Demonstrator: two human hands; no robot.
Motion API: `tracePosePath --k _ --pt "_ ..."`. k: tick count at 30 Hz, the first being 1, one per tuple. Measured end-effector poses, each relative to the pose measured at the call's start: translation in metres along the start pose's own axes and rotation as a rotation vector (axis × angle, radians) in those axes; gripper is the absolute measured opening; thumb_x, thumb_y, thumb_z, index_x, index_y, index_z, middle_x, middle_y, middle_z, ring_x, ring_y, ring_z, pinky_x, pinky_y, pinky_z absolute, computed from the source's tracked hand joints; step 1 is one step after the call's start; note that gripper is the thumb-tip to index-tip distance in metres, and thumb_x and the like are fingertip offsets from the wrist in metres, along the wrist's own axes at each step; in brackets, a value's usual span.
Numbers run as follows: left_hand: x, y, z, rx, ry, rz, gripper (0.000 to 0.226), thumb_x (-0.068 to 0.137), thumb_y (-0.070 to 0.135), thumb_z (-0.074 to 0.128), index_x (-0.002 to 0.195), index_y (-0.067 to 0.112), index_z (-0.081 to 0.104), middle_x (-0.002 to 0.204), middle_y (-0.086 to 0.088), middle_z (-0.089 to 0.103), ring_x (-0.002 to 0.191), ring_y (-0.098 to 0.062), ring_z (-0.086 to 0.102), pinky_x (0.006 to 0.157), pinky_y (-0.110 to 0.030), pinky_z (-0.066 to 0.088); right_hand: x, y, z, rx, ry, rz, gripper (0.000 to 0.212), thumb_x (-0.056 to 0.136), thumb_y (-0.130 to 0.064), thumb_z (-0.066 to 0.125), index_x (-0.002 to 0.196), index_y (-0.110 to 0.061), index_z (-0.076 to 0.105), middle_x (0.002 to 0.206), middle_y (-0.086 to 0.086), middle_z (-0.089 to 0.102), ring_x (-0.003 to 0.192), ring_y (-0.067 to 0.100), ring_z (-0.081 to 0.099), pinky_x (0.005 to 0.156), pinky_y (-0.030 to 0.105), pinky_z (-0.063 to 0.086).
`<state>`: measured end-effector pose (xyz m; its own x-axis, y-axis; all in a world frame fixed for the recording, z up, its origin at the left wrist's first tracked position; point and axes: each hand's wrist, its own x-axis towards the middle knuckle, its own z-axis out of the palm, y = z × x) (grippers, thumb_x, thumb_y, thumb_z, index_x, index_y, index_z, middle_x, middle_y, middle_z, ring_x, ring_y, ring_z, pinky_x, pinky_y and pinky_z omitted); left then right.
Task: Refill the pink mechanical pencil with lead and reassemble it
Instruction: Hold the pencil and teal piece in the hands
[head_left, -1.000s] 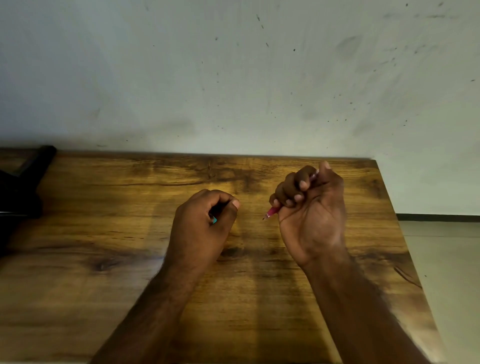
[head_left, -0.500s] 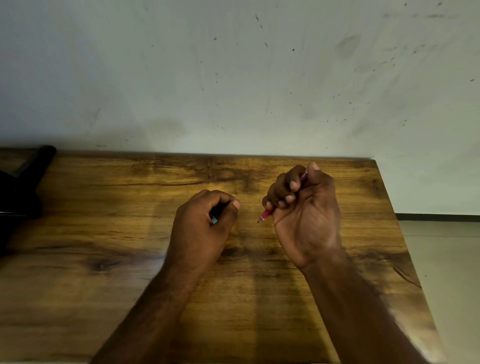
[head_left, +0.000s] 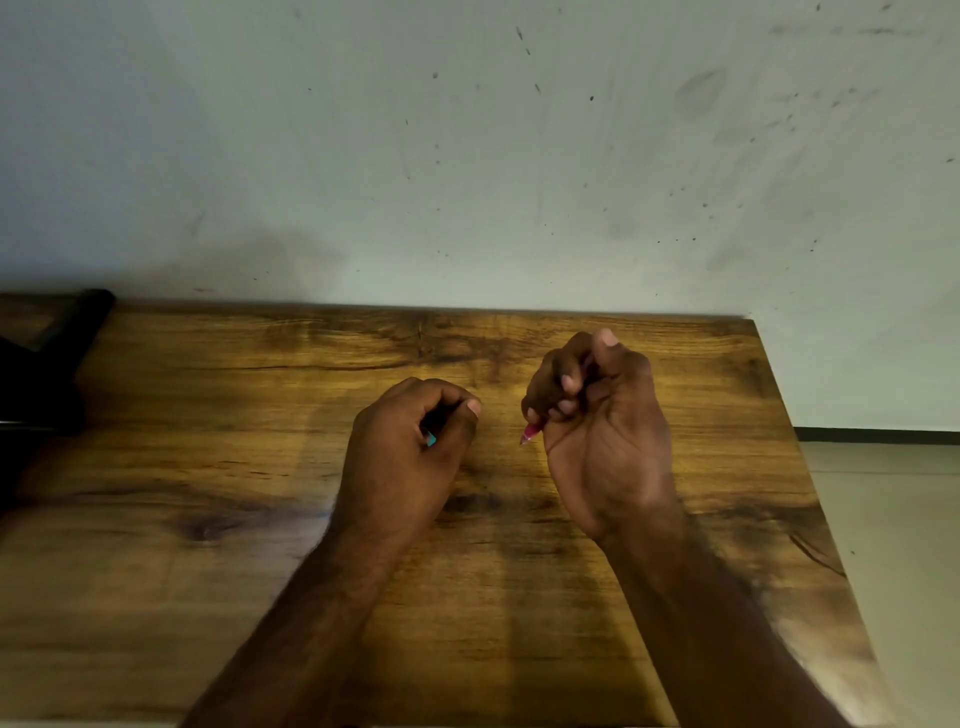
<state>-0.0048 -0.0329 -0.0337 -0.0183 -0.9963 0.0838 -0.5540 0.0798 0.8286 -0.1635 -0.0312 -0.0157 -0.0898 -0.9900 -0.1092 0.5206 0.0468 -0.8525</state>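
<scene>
Far left, at the table's back edge: a black object (head_left: 47, 358), partly out of view, identity unclear. Below and across it, a wooden table (head_left: 208, 597) set against a pale, speckled wall (head_left: 467, 156).

Left of centre: the left hand (head_left: 410, 457), knuckles up, fingers curled round a small dark item with a teal end (head_left: 430, 440); probably a lead case or a part of the pencil, too hidden to tell which.

Just beside, right of centre, apart from the other hand: the right hand (head_left: 602, 431), palm toward the camera, fingers and thumb wrapped tight round the pink mechanical pencil (head_left: 531, 432). Only the tapered tip showing, poking out below the little finger, pointing down and left, clear of the table. Barrel buried in the fist; whether cap or eraser is on, impossible to say.

Likely handling: light, rigid plastic, smooth enough to slip in a loose grip. Best taken by the barrel's middle, tip left free. Lead itself thin and brittle, so fed straight, never forced sideways.
</scene>
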Motion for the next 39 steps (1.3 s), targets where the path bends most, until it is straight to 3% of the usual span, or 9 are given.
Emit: tracePosePath --k 4,9,14,23,39 --pt "0.000 -0.001 0.000 -0.002 -0.002 -0.004 0.006 0.094 0.027 0.069 0.093 0.025 0.075 0.087 0.014 0.069 0.082 -0.001 0.064 0.071 -0.023 0.053 0.002 0.001 -0.003 0.064 -0.002 0.003 0.044 0.101 -0.041 0.037 0.070 -0.015 0.051 0.060 0.001 0.035 0.060 0.017 0.034 0.064 0.039 0.028" --pt "0.000 0.000 0.000 0.001 0.005 0.009 0.007 0.094 0.026 0.069 0.092 0.023 0.075 0.086 0.013 0.069 0.081 -0.003 0.064 0.071 -0.027 0.055 0.002 -0.002 -0.005 0.164 0.015 0.028 0.046 0.103 -0.042 0.036 0.068 -0.016 0.050 0.060 0.000 0.036 0.058 0.015 0.036 0.063 0.035 0.034" --pt "0.000 0.001 0.000 0.008 -0.004 0.005 0.007 0.094 0.026 0.069 0.093 0.022 0.075 0.086 0.013 0.069 0.081 -0.002 0.064 0.072 -0.028 0.056 0.005 -0.003 -0.008 0.310 0.059 0.056 0.045 0.105 -0.041 0.035 0.068 -0.017 0.045 0.060 0.000 0.034 0.061 0.016 0.027 0.064 0.034 0.032" --pt "0.000 0.001 0.000 0.005 -0.005 0.015 0.007 0.093 0.026 0.070 0.091 0.022 0.075 0.084 0.012 0.069 0.080 -0.003 0.064 0.070 -0.027 0.055 0.008 -0.001 -0.017 0.525 0.124 0.117 0.045 0.101 -0.047 0.038 0.066 -0.020 0.044 0.058 -0.004 0.034 0.058 0.014 0.029 0.063 0.034 0.032" --pt "0.000 0.000 0.000 0.009 -0.009 0.019 0.006 0.094 0.027 0.069 0.092 0.024 0.075 0.084 0.014 0.069 0.081 -0.003 0.064 0.070 -0.023 0.054 0.008 0.002 -0.018 0.544 0.139 0.118 0.044 0.101 -0.047 0.038 0.066 -0.020 0.043 0.058 -0.004 0.034 0.058 0.014 0.029 0.062 0.034 0.033"
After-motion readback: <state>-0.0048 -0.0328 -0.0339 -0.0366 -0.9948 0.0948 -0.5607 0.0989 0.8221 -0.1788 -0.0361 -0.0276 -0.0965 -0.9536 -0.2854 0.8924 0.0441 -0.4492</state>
